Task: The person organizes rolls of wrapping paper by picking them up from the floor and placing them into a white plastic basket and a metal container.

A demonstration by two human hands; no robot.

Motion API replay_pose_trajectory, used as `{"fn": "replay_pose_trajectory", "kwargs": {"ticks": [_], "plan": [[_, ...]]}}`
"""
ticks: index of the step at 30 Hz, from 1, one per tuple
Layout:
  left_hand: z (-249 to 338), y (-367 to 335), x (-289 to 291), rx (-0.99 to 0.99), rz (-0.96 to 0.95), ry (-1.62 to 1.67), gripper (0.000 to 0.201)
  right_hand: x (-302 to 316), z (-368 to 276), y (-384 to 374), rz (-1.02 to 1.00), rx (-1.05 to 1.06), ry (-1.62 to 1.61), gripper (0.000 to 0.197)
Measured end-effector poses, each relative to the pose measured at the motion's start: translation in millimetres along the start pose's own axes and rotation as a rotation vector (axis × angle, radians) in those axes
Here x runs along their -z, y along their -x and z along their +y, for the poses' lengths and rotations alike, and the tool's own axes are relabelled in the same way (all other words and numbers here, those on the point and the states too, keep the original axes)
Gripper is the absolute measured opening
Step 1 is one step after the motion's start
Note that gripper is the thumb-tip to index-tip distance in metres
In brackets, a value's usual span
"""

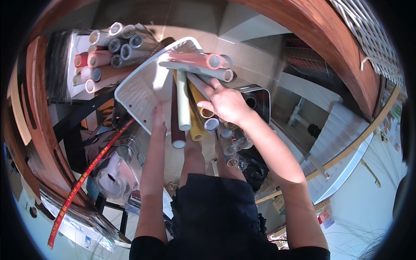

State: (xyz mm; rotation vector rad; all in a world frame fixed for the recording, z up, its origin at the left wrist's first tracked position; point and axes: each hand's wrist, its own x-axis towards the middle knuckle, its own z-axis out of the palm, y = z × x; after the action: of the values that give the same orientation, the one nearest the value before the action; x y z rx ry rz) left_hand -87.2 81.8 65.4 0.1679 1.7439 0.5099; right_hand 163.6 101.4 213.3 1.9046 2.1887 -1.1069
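"Rolls (196, 97) in several colours fan out toward 12 o'clock from the middle of our view, covering the 3 o'clock side of the white basket (138, 89). Which do we make out?"

"We see 2 lying crosswise at the top, the pink roll (190, 58) and the grey roll (195, 69). Below them the maroon roll (177, 119), pale green roll (183, 104) and yellow roll (197, 129) point toward 6 o'clock."

"How is our right hand (225, 99)?"

"At 1 o'clock, half open, thumb apart, fingers over another roll, pale grey; we cannot tell how firmly it has hold."

"And our left hand (159, 119)?"

"Toward 9 o'clock, fingers nearly straight beside the basket's near edge; we cannot tell whether it grips."

"What lies beyond?"

"We have a stack of rolls (112, 56) at 10 o'clock and a red strip (89, 173) slanting at 8 o'clock."
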Motion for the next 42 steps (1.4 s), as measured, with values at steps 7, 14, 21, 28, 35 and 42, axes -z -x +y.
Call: {"fn": "replay_pose_trajectory", "kwargs": {"ticks": [7,14,21,28,35,42], "plan": [[-55,-57,-9,0.376,-0.416,0.360,0.069,28,92,140,0.447,-0.328,-0.332,0.028],[-5,-39,-68,0.238,-0.404,0.639,0.047,-45,107,241,0.386,-0.434,-0.326,0.050],[-20,-42,-47,0.003,-0.654,0.514,0.049,-124,126,285,0.523,-0.464,-0.158,0.042],[-28,9,-35,0.135,-0.906,0.544,0.073,-137,121,284,0.479,-0.343,0.047,0.049],[-28,15,-43,-0.172,-0.713,0.343,0.060,-150,108,279,0.344,-0.458,0.199,0.070],[-26,25,-46,-0.112,-0.587,0.373,0.059,-127,115,242,0.389,-0.619,-0.022,0.057]]}}
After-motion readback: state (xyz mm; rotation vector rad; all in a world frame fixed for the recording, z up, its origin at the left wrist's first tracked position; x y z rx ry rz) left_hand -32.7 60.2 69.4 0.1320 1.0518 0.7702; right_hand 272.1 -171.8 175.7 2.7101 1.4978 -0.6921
